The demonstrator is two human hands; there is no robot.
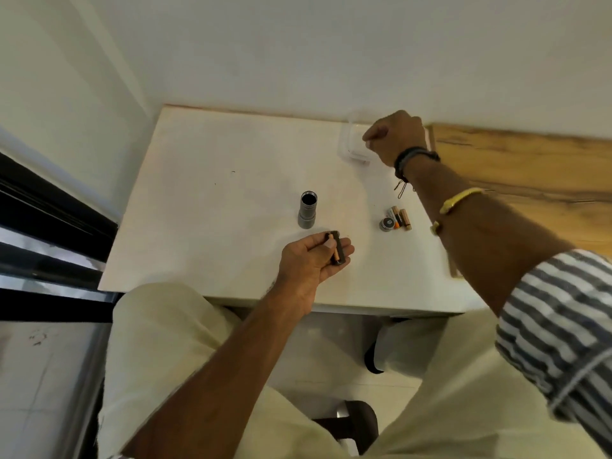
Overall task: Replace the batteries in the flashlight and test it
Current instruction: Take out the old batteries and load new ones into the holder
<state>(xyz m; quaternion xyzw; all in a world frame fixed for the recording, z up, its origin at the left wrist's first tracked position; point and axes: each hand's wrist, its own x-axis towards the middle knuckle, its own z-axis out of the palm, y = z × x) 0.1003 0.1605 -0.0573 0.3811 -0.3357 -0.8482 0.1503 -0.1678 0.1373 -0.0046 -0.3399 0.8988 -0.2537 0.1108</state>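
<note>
The left hand (313, 256) grips the battery holder (337, 248), its long axis running near-to-far, just near the upright open flashlight body (308, 210), while the right hand (395, 137), fingers curled together, reaches the far clear container (351, 147), well beyond the loose batteries (400, 217).

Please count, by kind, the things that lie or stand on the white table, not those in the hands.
Flashlight body, standing, open end up: 1
End cap: 1
Loose batteries: 3, as far as the view shows
Clear plastic container under the right hand: 1
Total: 6
</note>
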